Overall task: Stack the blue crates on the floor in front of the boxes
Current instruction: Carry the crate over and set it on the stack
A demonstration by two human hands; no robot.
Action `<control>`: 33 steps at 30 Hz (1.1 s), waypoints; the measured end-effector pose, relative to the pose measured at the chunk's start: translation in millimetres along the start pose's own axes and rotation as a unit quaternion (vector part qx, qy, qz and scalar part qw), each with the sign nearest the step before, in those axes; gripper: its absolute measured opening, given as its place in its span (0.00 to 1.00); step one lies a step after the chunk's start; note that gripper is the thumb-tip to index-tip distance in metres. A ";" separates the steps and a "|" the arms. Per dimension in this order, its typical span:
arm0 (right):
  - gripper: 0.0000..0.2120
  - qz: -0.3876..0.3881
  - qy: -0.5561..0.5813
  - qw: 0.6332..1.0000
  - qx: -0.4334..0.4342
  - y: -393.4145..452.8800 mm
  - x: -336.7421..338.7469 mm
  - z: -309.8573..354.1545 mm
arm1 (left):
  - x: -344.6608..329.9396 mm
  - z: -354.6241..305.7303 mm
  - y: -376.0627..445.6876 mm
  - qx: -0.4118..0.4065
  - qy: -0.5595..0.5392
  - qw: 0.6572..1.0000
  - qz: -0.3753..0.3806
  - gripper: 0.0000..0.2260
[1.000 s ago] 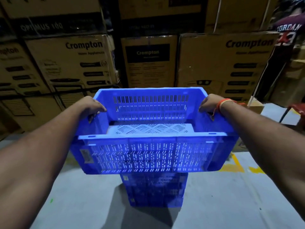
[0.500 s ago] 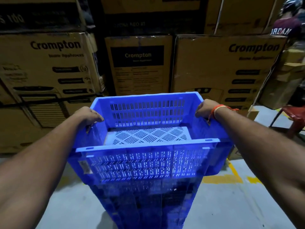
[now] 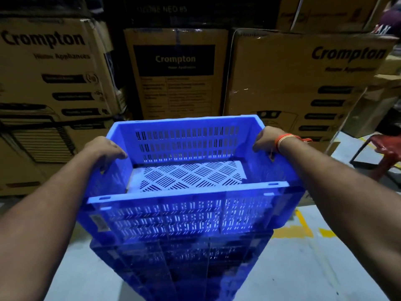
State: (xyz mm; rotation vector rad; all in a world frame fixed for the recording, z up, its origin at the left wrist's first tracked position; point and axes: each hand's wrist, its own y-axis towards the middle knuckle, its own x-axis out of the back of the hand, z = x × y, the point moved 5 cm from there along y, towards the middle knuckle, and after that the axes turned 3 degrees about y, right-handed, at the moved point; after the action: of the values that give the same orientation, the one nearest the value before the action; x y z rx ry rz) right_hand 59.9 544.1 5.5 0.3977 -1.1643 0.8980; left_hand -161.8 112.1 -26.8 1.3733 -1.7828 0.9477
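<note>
I hold an empty blue slotted crate by its two short sides. My left hand grips the left rim, my right hand, with an orange band at the wrist, grips the right rim. The crate sits level right over a stack of blue crates on the floor; whether it rests on the stack or hovers just above it I cannot tell. Cardboard boxes marked Crompton stand stacked directly behind.
More boxes fill the right and left of the wall of stock. A red stool stands at the right. Yellow floor markings run on the grey floor. A person in a dark shirt is at the top right.
I have come closer to the stack and the boxes. The held crate has gone down until it lines up over the stack, whose top is now hidden beneath it.
</note>
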 end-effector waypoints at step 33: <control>0.08 -0.012 0.012 0.996 0.086 9.4 35.2 26.6 | 8.0 16.9 -22.7 0.026 -0.016 1.000 0.001 0.12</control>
State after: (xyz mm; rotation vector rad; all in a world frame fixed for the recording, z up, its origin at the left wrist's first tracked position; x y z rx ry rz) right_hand 40.1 545.4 46.0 0.5380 -1.0610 0.9832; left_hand -142.8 89.8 -25.2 1.4269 -1.7952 0.9836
